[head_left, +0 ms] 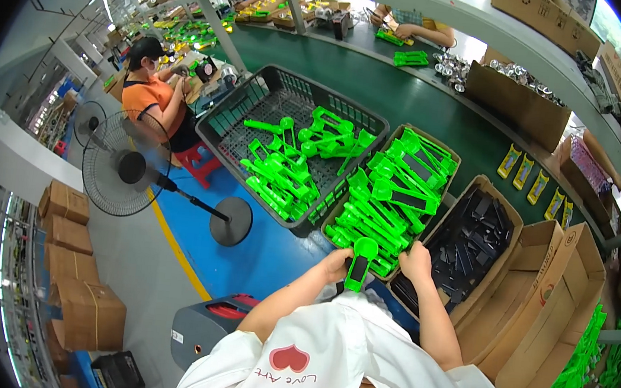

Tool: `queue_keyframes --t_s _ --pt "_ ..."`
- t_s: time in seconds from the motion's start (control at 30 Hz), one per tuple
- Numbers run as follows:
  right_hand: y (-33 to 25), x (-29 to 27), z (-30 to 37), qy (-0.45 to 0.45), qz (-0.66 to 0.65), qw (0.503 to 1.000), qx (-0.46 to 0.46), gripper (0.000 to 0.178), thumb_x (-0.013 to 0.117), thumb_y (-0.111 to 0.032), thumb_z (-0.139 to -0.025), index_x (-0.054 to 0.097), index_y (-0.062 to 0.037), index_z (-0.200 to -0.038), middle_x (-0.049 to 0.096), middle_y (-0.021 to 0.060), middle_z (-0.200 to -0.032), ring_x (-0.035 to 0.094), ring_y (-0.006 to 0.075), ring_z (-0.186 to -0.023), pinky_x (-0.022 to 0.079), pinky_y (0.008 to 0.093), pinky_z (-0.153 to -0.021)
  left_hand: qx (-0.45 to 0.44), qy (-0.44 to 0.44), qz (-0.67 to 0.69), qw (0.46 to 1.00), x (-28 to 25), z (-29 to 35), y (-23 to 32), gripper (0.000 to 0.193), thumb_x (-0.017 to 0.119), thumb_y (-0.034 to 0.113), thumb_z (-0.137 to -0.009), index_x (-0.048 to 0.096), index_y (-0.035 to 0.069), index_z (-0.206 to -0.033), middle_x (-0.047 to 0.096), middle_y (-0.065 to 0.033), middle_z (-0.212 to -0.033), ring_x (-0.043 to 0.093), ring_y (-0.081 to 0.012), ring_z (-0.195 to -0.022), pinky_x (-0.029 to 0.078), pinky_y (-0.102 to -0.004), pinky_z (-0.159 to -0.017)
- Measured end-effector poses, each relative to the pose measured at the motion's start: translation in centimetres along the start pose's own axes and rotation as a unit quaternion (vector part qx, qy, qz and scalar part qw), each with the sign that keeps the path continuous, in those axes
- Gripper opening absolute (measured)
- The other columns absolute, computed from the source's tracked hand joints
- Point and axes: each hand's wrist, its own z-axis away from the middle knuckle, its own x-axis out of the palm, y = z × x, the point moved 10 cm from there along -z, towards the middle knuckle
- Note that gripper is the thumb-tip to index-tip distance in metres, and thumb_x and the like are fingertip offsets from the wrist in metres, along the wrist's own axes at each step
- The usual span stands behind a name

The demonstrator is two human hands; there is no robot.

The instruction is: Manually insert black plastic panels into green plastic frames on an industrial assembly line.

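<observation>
We work beside a dark ventilated crate [327, 97] of green plastic handles [285, 184].
On its right stands a cardboard box [447, 194] heaped with more of them, then a carton [518, 223] of black plastic plates [462, 246]. Our right hand [416, 262] curls at the heaped box's near edge; we cannot tell whether its fingers grip anything. Our left hand [337, 264] clamps its fingers on one round-ended handle [359, 267], held between our hands.
</observation>
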Motion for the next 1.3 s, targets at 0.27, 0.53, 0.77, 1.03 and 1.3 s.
queue_keyframes --t_s 0.27,0.53,0.77,1.03,1.3 --pt "-1.1 0.6 -0.9 -0.014 0.002 1.0 -0.01 0.027 0.053 -0.015 -0.065 0.048 0.0092 -0.076 0.054 0.0296 -0.073 0.054 0.0417 -0.074 0.044 0.0453 -0.067 0.01 0.154 -0.005 0.988 1.2 0.9 0.9 0.034 0.036 0.025 -0.079 0.043 0.005 -0.106 0.051 -0.0135 -0.099 0.053 -0.0306 -0.086 0.047 -0.0456 -0.067" --pt "-0.6 0.2 0.0 -0.032 0.043 0.999 0.003 0.027 0.053 -0.018 -0.07 0.046 0.0066 -0.079 0.056 0.0267 -0.073 0.055 0.0401 -0.073 0.045 0.0451 -0.065 0.034 0.114 -0.041 0.992 1.7 0.2 -0.3 0.033 0.033 0.025 -0.082 0.046 0.002 -0.1 0.055 -0.0125 -0.089 0.057 -0.0248 -0.078 0.049 -0.0384 -0.062" --pt "-0.9 0.0 0.9 -0.05 0.082 0.995 0.008 0.03 0.054 -0.025 -0.073 0.044 0.0028 -0.08 0.056 0.0248 -0.072 0.056 0.039 -0.073 0.044 0.0454 -0.064 0.032 0.146 -0.112 0.982 -1.3 0.8 -1.6 0.035 0.045 0.023 -0.076 0.043 0.007 -0.107 0.052 -0.0061 -0.095 0.055 -0.0176 -0.079 0.048 -0.0343 -0.065" --pt "-4.3 0.3 3.8 -0.147 0.093 0.983 -0.052 0.027 0.056 -0.025 -0.073 0.051 0.0008 -0.068 0.057 0.0198 -0.068 0.055 0.0364 -0.067 0.043 0.0424 -0.06 -0.012 0.185 -0.112 0.976 -7.7 4.7 -6.6 0.038 0.058 0.035 -0.077 0.052 0.006 -0.102 0.059 -0.0047 -0.092 0.058 -0.0143 -0.08 0.046 -0.0283 -0.066" --pt "-7.3 14.3 11.5 -0.38 0.082 0.91 -0.146 0.024 0.058 -0.019 -0.072 0.046 0.0 -0.066 0.052 0.0158 -0.058 0.051 0.0316 -0.056 0.04 0.0374 -0.052 -0.049 0.468 -0.468 0.749 -26.9 18.3 -14.6 0.023 0.052 0.013 -0.067 0.059 0.003 -0.087 0.058 -0.0202 -0.086 0.055 -0.0346 -0.082 0.045 -0.04 -0.071"
